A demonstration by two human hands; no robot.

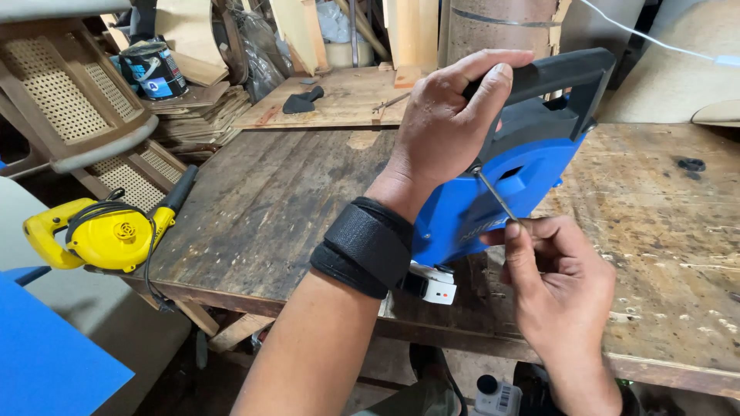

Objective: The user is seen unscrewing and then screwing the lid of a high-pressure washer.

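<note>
Holding the blue power tool [509, 185] upright on the worn workbench [270, 208], the left hand [443, 123] is clamped around its black handle while the right hand [559, 285] pinches a thin hex key [496, 196] poked into the housing. That key looks like it could easily slip out and round off the screw if it's held at an angle. The casing is bright blue plastic, black on top, pretty clean. A yellow blower [104, 231] sits at the bench's left edge.
</note>
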